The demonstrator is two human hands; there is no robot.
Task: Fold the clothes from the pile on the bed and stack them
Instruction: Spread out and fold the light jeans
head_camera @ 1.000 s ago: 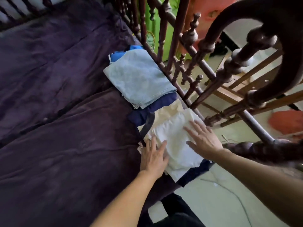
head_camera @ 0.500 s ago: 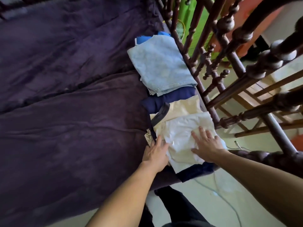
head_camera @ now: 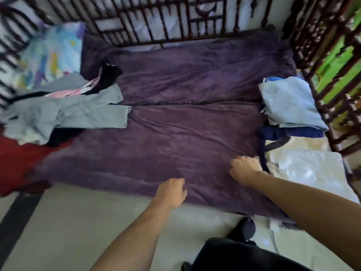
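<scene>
Head camera view looking down on a bed covered by a purple blanket [head_camera: 175, 133], with a dark wooden railing [head_camera: 175, 20] running along the 12 o'clock side and down the 3 o'clock side.

At 9 o'clock lies the pile of unfolded clothes [head_camera: 58, 114]: a grey-blue garment [head_camera: 91, 112] sprawls on top with two long parts reaching toward the centre. A black garment [head_camera: 109, 75] and a pink striped piece [head_camera: 72, 91] sit just behind it. A red cloth [head_camera: 17, 163] lies at 8 o'clock, and patterned pale blue bedding [head_camera: 50, 55] is at 10 o'clock.

At 3 o'clock, against the railing, are the folded clothes. A light blue folded item [head_camera: 291, 102] rests on a navy piece [head_camera: 277, 133]. Just nearer, at 4 o'clock, a white folded garment [head_camera: 312, 169] lies over a cream one [head_camera: 304, 143], with a dark strap [head_camera: 262, 153] along their inner edge.

The left hand [head_camera: 172, 190] is at 6 o'clock, over the near edge of the blanket, fingers loosely curled and holding nothing. The right hand [head_camera: 245, 170] is at 5 o'clock, just beside the dark strap, fingers curled under; whether they grip anything cannot be told.

A pale floor [head_camera: 68, 222] and the person's dark trousers [head_camera: 244, 255] fill the 6 o'clock edge. The picture is blurred.
</scene>
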